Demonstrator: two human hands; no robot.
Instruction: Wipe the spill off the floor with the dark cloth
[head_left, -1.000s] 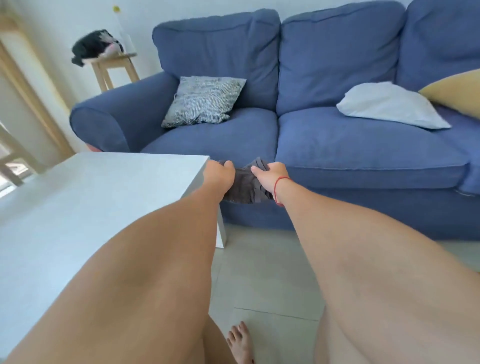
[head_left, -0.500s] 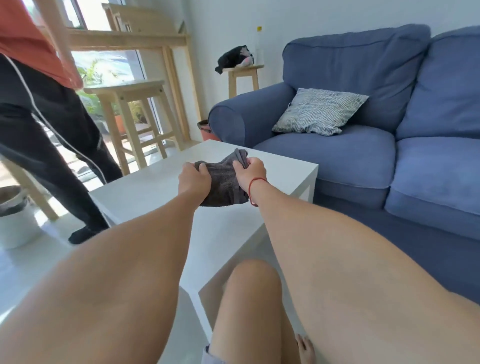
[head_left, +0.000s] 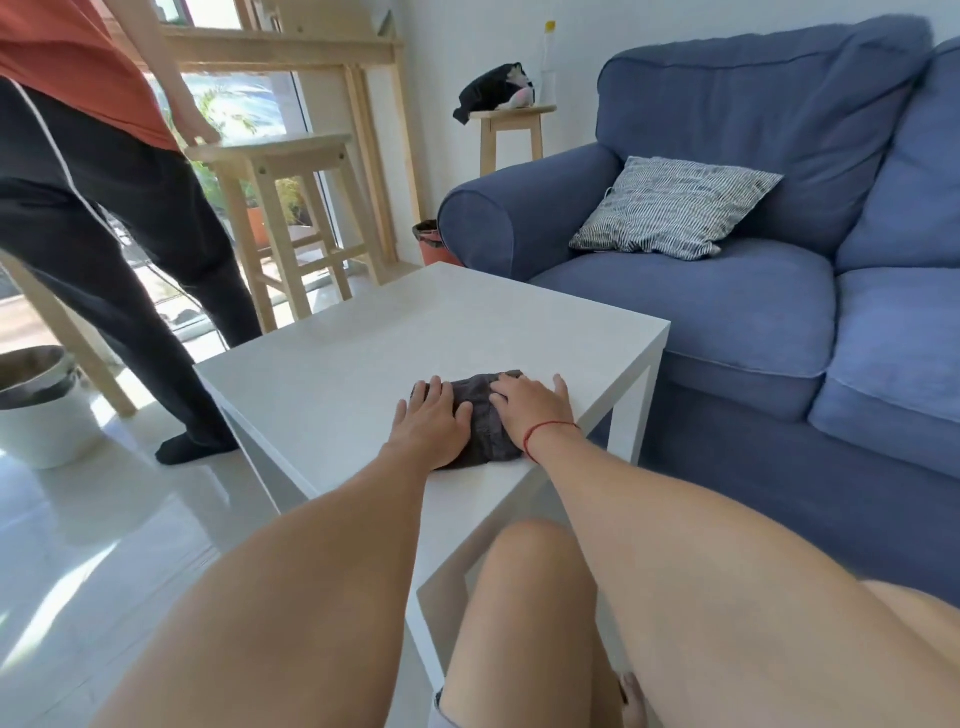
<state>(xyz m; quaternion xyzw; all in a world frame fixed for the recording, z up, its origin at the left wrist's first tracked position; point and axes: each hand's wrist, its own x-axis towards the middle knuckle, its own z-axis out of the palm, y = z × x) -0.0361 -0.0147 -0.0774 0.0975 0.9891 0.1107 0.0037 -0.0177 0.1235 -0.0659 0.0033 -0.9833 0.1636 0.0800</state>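
Under my palms, on the square white low table (head_left: 363, 332), lies the one dark grey folded cloth (head_left: 485, 415), near the table's right front edge and well clear of the floor. My left hand (head_left: 431, 423) rests flat on its left part with the fingers spread apart; my right hand (head_left: 530, 408), a thin red string at the wrist, lies flat on its right part, fingers loosely apart and thumb reaching toward the table edge. Neither hand grips the cloth; both press down on it. Nearest to me, my bare knee (head_left: 519, 597) sits under the table's front corner. No writing or label can be read anywhere.

Most of the tabletop is bare to the left of the cloth and beyond it. Glossy pale tiled floor (head_left: 104, 545) lies open at the left. On it stands one white round bucket (head_left: 39, 415), and beside it a second person in black trousers and an orange top (head_left: 104, 208). Right of the table, with a narrow gap between, is the blue fabric sofa (head_left: 727, 312) bearing one striped grey cushion (head_left: 670, 208). Farther off I count two pale wooden stools: a tall one (head_left: 280, 208) by the window and a small one (head_left: 511, 130) by the wall, carrying a black bundle.
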